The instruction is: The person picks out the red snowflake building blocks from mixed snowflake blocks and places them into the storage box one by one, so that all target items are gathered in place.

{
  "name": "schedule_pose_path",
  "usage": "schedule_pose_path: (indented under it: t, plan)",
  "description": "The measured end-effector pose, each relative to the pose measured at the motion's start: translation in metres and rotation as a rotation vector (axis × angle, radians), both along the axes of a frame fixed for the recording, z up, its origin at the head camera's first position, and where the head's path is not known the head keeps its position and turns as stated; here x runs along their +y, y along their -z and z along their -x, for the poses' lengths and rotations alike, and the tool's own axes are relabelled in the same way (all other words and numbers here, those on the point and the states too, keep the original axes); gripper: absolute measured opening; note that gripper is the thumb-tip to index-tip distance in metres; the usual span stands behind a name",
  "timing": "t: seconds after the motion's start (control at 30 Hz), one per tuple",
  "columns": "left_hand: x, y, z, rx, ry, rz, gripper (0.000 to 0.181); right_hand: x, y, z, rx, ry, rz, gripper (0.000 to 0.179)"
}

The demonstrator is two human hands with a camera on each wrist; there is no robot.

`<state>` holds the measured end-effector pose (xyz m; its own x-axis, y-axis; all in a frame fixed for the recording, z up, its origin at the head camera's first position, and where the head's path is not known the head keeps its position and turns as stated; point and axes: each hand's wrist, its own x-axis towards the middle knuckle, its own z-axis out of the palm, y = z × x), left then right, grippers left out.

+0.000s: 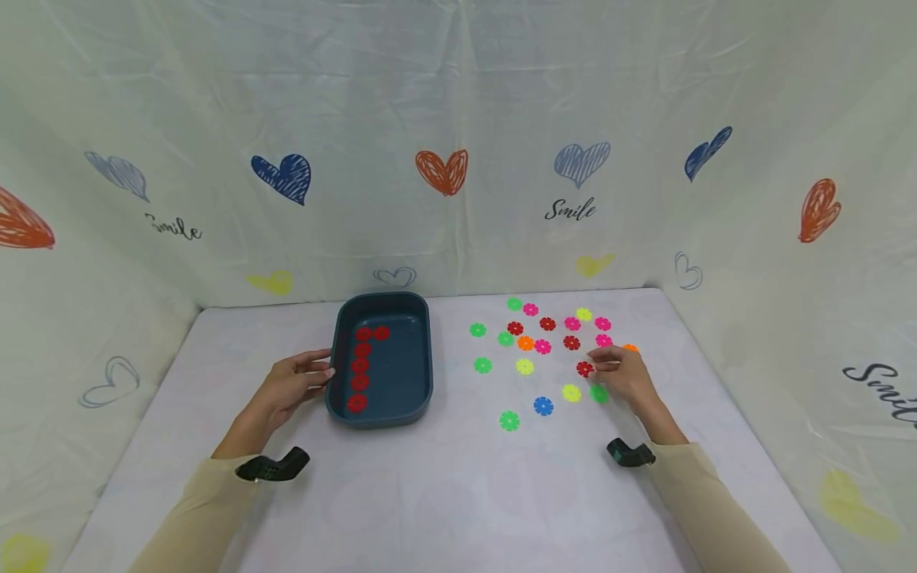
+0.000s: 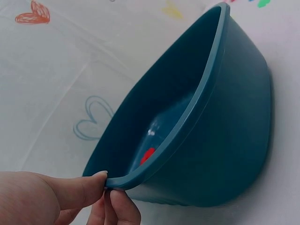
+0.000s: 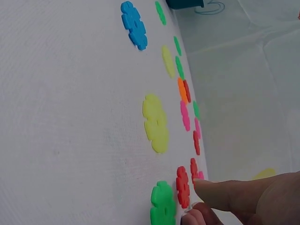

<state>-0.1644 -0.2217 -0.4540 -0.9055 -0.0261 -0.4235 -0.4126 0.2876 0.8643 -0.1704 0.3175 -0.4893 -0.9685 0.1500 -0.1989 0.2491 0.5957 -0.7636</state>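
A dark teal plastic basin stands left of the table's middle, with several red notched discs lying in it, mostly in a line along its left side. My left hand pinches the basin's left rim, thumb on top and fingers beneath. At the right, my right hand is low over the table, fingertips at a red flower-shaped disc that lies flat. Thumb and fingers stay apart, and whether they touch the disc I cannot tell. A green disc lies just beside it.
Loose discs are spread over the right half: a blue disc, a yellow disc, an orange disc, and several green, pink and red ones. Behind the white table hangs a sheet printed with hearts.
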Motion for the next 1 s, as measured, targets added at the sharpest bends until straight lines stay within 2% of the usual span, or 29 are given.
schedule_pose_path:
  t: [0.63,1.0]
  plan:
    - [-0.001,-0.001,0.001,0.005,0.009,-0.011,0.06,-0.008,0.01,0.007,0.024,-0.003,-0.099,0.035]
    - [-0.001,0.001,-0.001,0.004,-0.01,-0.029,0.059,-0.009,0.012,0.009,0.055,-0.019,-0.112,0.03]
